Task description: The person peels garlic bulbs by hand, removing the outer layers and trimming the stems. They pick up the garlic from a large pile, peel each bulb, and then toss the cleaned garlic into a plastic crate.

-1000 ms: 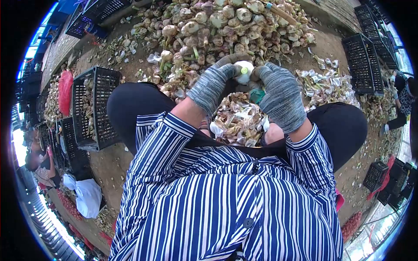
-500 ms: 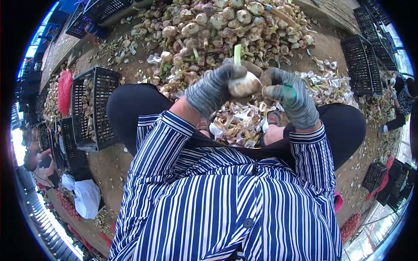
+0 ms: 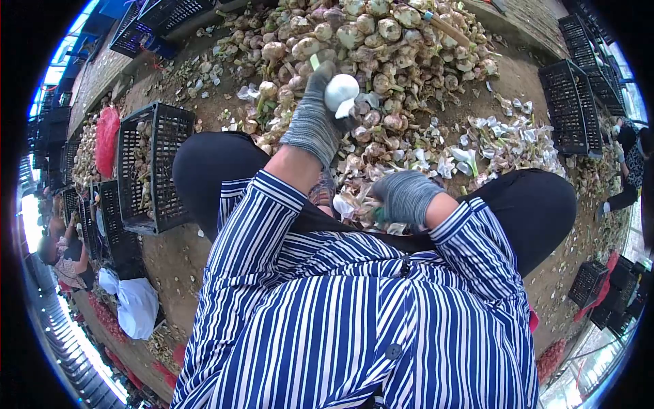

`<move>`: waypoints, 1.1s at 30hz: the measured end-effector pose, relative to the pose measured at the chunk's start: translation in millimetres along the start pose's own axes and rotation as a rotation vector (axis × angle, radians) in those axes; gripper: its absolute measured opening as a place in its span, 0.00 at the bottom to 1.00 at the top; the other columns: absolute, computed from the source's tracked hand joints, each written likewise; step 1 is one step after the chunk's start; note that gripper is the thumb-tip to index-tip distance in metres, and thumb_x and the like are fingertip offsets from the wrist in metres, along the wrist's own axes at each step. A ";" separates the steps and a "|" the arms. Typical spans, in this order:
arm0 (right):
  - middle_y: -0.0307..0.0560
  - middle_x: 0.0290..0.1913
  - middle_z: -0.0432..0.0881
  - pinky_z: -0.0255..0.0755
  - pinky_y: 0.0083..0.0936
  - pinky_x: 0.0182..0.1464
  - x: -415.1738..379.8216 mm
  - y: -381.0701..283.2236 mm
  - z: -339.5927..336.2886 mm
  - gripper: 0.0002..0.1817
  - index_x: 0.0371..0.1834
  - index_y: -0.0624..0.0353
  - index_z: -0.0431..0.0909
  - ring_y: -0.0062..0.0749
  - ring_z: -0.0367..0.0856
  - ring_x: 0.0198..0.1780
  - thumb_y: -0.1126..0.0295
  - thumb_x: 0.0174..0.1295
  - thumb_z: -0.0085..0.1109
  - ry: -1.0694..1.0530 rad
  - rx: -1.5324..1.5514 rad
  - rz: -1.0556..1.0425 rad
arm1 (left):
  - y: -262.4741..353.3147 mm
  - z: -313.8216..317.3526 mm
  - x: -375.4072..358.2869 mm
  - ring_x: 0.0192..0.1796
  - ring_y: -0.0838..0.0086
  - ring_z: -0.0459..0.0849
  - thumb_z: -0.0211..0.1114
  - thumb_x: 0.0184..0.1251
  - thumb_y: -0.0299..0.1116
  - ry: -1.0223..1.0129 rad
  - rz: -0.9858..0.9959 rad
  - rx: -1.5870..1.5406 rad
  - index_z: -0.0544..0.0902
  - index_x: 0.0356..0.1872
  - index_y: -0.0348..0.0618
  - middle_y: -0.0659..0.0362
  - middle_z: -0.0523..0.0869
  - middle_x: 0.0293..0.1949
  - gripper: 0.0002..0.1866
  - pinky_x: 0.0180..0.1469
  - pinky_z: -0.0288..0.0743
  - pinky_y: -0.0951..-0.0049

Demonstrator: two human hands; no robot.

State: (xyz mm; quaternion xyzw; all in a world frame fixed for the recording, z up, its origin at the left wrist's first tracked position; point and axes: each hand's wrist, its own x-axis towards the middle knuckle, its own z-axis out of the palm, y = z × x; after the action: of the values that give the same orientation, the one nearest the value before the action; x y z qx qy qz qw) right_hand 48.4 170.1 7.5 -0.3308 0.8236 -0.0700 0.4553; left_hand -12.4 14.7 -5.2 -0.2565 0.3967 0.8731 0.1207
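Observation:
My left hand [image 3: 315,116], in a grey knitted glove, is closed around a garlic bulb [image 3: 342,92]. The bulb is smooth and white, with a loose flap of skin at its lower side and a pale green stem [image 3: 315,63] sticking out past the fingers. Low between my knees is my gloved right hand [image 3: 407,196], apart from the bulb. Its fingers curl down over the heap of peeled garlic skins [image 3: 346,206]; what they hold, if anything, is hidden.
A big pile of unpeeled garlic [image 3: 388,61] lies in front, with a wooden-handled tool [image 3: 446,28] on it. More skins [image 3: 521,146] lie to the right. Black crates stand left [image 3: 155,170] and right [image 3: 571,105]. Other people [image 3: 630,163] sit at both sides.
My hands have come apart. The left has moved up and left with the bulb, which now shows clean white instead of brownish. The right has dropped toward my lap.

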 end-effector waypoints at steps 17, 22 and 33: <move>0.57 0.40 0.81 0.73 0.34 0.48 49.3 92.7 -50.4 0.29 0.44 0.61 0.78 0.44 0.80 0.42 0.46 0.52 0.60 0.470 0.368 0.419 | 31.6 -14.1 -1.9 0.31 0.60 0.83 0.61 0.56 0.52 -0.187 0.057 -0.221 0.76 0.38 0.39 0.51 0.82 0.28 0.23 0.31 0.80 0.65; 0.58 0.42 0.80 0.70 0.38 0.53 99.2 166.4 5.5 0.26 0.43 0.61 0.78 0.51 0.78 0.48 0.50 0.49 0.62 0.354 0.153 0.562 | 39.1 -9.5 -13.2 0.43 0.52 0.82 0.60 0.59 0.46 -0.187 0.075 -0.318 0.76 0.41 0.36 0.47 0.81 0.37 0.21 0.35 0.84 0.61; 0.63 0.50 0.76 0.67 0.38 0.56 160.9 201.6 18.0 0.33 0.55 0.57 0.71 0.52 0.74 0.53 0.46 0.50 0.56 0.557 0.385 0.675 | 12.8 -32.4 20.4 0.37 0.54 0.84 0.67 0.54 0.41 -0.117 0.045 -0.242 0.72 0.48 0.33 0.49 0.80 0.32 0.25 0.32 0.85 0.57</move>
State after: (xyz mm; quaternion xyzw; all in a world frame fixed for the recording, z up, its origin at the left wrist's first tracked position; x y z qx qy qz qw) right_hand -93.3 231.0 -200.1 0.0767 0.9478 -0.1556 0.2675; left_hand -23.4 -18.0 -26.1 -0.2087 0.2863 0.9305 0.0924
